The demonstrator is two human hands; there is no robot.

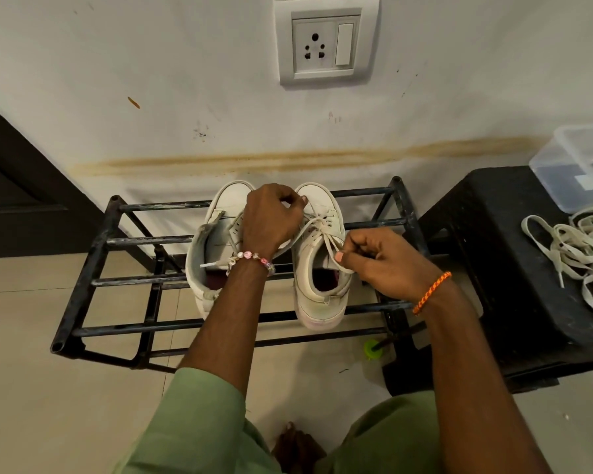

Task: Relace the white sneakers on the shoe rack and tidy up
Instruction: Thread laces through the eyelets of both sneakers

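Head view: two white sneakers are sitting side by side on the top bars of a black shoe rack (83, 282), around the middle of its length, toes pointing at the wall (151, 80), heels toward the person; long axes are running front to back across the bars. The left sneaker (206, 254) is lying mostly unlaced, a lace tip poking out over its opening. The right sneaker (320, 268) is carrying a crossed lace (319, 230) over its upper eyelets, and its heel is overhanging the rack's front bar slightly.

The left hand (271, 220) is reaching over the gap between the shoes, fingers curled and pinching the lace near the right sneaker's toe end. The right hand (384, 258) is sitting just beside that shoe's collar, thumb and fingers pinching a lace strand.

Rack bars are lying bare on both sides of the pair, wider room at the left end. The right end of the rack is sitting close against a black stool (493, 268). On the stool's top, loose laces (575, 254) are piled toward its right edge, with a clear plastic box (575, 159) at its far right corner. A green cap (372, 348) is lying on the floor (48, 405) under the rack's front right corner.
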